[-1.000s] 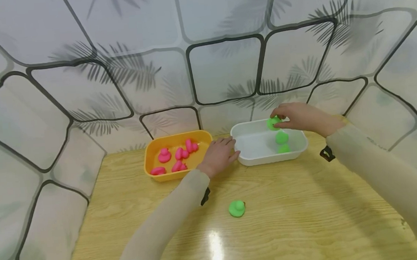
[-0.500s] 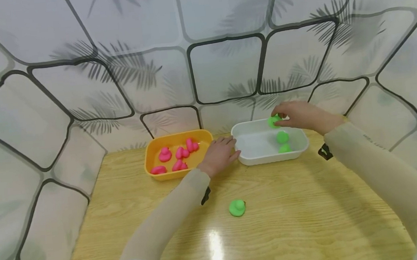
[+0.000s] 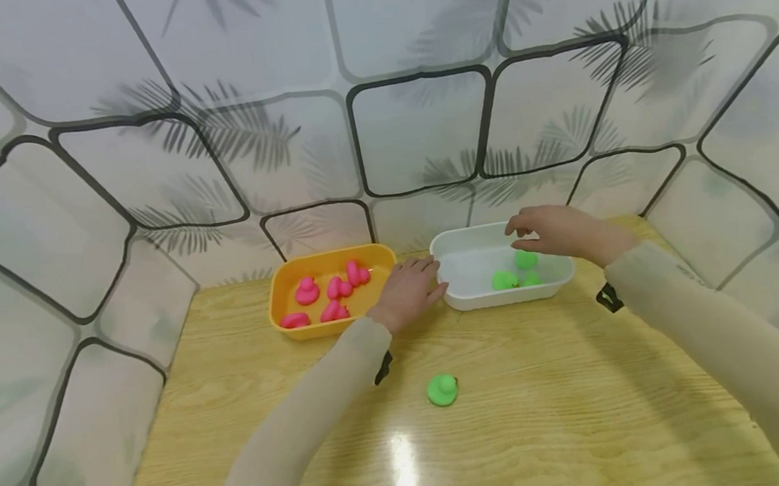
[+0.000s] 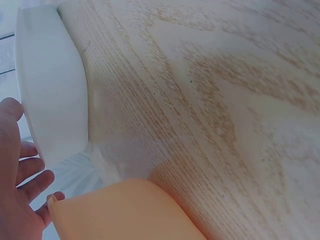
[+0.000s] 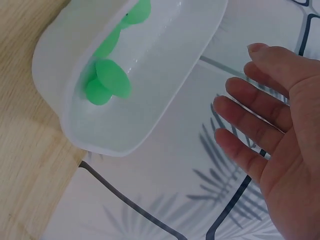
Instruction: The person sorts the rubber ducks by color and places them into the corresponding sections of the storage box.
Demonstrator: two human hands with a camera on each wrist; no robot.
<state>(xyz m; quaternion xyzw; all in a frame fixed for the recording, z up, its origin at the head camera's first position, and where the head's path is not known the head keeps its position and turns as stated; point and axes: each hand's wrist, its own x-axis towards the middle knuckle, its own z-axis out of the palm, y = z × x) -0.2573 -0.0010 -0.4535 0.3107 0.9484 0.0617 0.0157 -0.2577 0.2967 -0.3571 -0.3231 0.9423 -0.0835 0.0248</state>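
My right hand (image 3: 556, 231) hovers over the right part of the white tray (image 3: 465, 298), fingers loosely bent with nothing in them. Three green rubber ducks lie inside that tray, among them a tipped-over duck (image 5: 113, 78) in the right wrist view. My left hand (image 3: 407, 291) bridges the two trays, its relaxed fingers at the white tray's left end. In the left wrist view its little finger is at the corner of the orange tray (image 4: 125, 210). Another green duck (image 3: 442, 390) sits on the wooden table, in front of the trays.
Several pink rubber ducks, one of them an upright duck (image 3: 307, 291), lie in the orange tray on the left. A patterned wall covering (image 3: 422, 133) rises right behind both trays and along the sides of the table (image 3: 548, 429).
My right hand has let go of the green duck it held, which now lies in the white tray with the other two. That hand is slightly lower; my left hand has stayed put.
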